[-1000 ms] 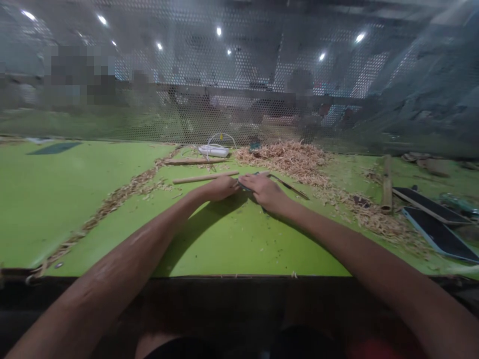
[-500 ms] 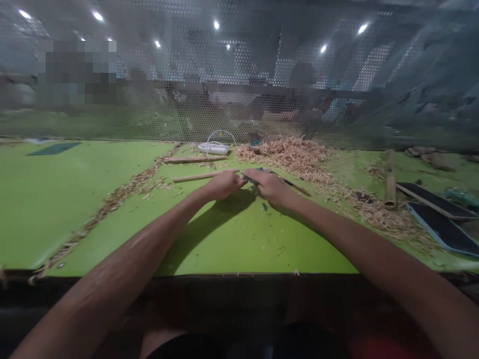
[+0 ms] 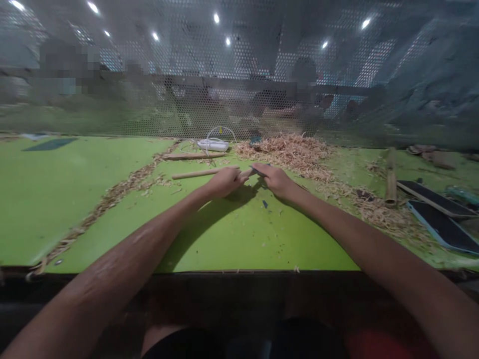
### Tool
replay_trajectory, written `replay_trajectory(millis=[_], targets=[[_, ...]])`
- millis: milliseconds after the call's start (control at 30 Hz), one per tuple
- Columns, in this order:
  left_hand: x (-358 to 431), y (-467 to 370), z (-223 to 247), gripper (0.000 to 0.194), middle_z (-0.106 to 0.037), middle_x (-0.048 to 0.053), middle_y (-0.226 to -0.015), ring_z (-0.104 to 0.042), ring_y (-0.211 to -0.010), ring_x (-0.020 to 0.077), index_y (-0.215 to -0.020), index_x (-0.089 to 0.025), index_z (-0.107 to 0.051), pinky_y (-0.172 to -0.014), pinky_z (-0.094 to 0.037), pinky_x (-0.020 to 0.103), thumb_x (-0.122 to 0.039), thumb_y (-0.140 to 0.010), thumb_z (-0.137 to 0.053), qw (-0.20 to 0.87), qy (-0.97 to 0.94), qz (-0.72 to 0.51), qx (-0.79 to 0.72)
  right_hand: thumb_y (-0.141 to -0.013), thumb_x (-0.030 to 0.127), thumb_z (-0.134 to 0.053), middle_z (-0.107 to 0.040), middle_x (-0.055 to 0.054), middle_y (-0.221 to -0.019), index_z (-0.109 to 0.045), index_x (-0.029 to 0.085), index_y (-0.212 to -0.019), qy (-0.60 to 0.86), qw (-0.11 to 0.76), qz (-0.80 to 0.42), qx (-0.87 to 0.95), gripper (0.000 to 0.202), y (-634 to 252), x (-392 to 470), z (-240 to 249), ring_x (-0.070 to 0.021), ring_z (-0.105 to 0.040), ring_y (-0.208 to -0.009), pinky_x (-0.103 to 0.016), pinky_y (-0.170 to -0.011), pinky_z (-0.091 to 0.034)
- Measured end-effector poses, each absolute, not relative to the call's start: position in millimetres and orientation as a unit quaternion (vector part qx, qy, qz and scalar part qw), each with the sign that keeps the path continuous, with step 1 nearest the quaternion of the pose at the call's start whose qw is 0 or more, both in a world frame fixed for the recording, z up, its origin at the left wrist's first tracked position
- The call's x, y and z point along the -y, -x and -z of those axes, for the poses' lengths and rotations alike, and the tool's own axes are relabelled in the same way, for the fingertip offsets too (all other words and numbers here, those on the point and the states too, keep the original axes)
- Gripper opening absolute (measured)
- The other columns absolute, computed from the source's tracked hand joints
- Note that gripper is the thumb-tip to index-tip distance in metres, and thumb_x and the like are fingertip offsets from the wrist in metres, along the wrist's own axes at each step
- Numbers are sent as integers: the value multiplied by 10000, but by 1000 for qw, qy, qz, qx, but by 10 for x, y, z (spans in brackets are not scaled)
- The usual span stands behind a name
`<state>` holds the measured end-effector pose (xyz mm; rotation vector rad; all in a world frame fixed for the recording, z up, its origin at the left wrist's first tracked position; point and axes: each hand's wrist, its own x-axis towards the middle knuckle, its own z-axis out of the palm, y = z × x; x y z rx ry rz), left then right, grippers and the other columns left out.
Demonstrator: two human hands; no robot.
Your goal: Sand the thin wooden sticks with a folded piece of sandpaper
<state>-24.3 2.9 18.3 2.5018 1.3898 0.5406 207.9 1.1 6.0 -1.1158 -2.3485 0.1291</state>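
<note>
My left hand (image 3: 225, 183) is closed round a pale wooden stick (image 3: 247, 173), whose end shows between my two hands above the green table (image 3: 224, 239). Pinched in my right hand (image 3: 275, 180) is a dark grey piece (image 3: 256, 171), thin and sheet-like, pressed against that stick. Another pale rod (image 3: 194, 174) lies on the table just left of my left hand. A small dark scrap (image 3: 265, 204) rests below my right hand. My fingers partly hide the stick.
Behind stand a white power strip (image 3: 213, 145) with a cable, a flat wooden piece (image 3: 192, 156) and a heap of shavings (image 3: 288, 152). To the right lie a bamboo piece (image 3: 390, 182) and two phones (image 3: 445, 227). A perforated screen (image 3: 239, 109) closes off the back.
My right hand has moved slightly right and up along the stick with the dark piece, so more of the stick shows between my hands. The view has tilted slightly.
</note>
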Motion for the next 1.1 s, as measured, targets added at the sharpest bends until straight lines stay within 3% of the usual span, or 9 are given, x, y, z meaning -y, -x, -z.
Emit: replay_trajectory(millis=[100, 267, 500, 633, 800, 967, 1100], targets=[[-34, 209, -174, 352, -617, 39, -734, -496, -629, 157, -732, -186, -588, -612, -351, 292, -379, -1022, -536, 128, -849, -196, -473, -1028, 97, -444, -665, -20, -1552, -629, 316, -1578, 435, 275, -33, 857, 621, -2090, 14, -83, -280, -609, -1474, -575, -1258, -484], [-41, 221, -123, 297, -582, 3, -713, -461, -654, 146, -762, -188, -569, -630, -367, 273, -349, -1000, -491, 160, -843, -250, -448, -1037, 58, -400, -616, -70, -1610, -622, 246, -1587, 397, 243, 26, 885, 622, -1836, 240, -146, -267, -584, -1497, -493, -1282, -463], [-46, 202, -91, 329, -561, 12, -645, -466, -615, 159, -765, -200, -558, -585, -321, 288, -411, -1014, -510, 152, -833, -263, -462, -1061, 70, -374, -681, -148, -1529, -662, 169, -1524, 454, 220, 53, 862, 553, -1840, 258, -214, -305, -674, -1389, -485, -1166, -557], [-56, 209, -45, 194, -617, 22, -750, -512, -713, 174, -802, -187, -589, -671, -397, 290, -287, -953, -520, 134, -849, -270, -434, -1045, 73, -407, -657, -137, -1560, -670, 182, -1524, 404, 212, 84, 886, 557, -1777, 347, -217, -313, -643, -1427, -510, -1217, -508], [-42, 222, -66, 321, -579, 15, -727, -472, -664, 169, -825, -191, -591, -644, -353, 300, -418, -1029, -492, 130, -844, -245, -459, -1030, 46, -427, -706, -152, -1492, -682, 174, -1509, 451, 208, 97, 863, 559, -1757, 345, -210, -320, -692, -1360, -518, -1175, -545], [-30, 218, -63, 216, -624, 21, -757, -501, -707, 175, -782, -193, -581, -668, -373, 293, -294, -966, -529, 106, -851, -246, -451, -1049, 67, -409, -699, -111, -1513, -661, 213, -1538, 398, 208, 110, 887, 570, -1714, 415, -234, -305, -674, -1379, -541, -1187, -522], [-25, 221, -29, 298, -617, 30, -748, -486, -676, 171, -762, -196, -568, -638, -346, 301, -352, -1009, -508, 95, -853, -247, -450, -1037, 52, -419, -744, -146, -1437, -726, 179, -1445, 449, 170, 123, 868, 527, -1718, 405, -266, -316, -731, -1271, -507, -1087, -571]])
